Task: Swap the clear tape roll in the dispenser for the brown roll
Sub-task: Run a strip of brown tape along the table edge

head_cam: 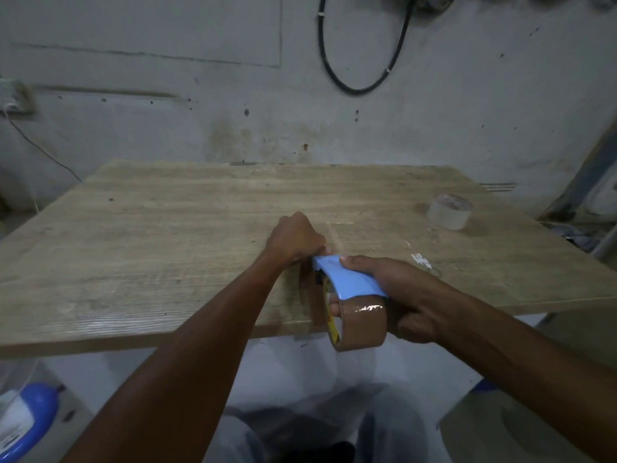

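Note:
The blue tape dispenser (347,280) hangs over the near edge of the wooden table (167,235), with the brown tape roll (362,325) seated in it. My right hand (397,295) grips the dispenser from the right, thumb on its blue top, fingertips reaching through the roll's core. My left hand (295,240) is closed at the dispenser's front end; what it pinches there is hidden. The clear tape roll (450,211) stands alone on the table at the far right, away from both hands.
A crumpled bit of clear tape (422,262) lies on the table just right of my right hand. A grey wall with a hanging black cable (360,90) is behind the table. A blue and white object (28,419) lies on the floor at lower left.

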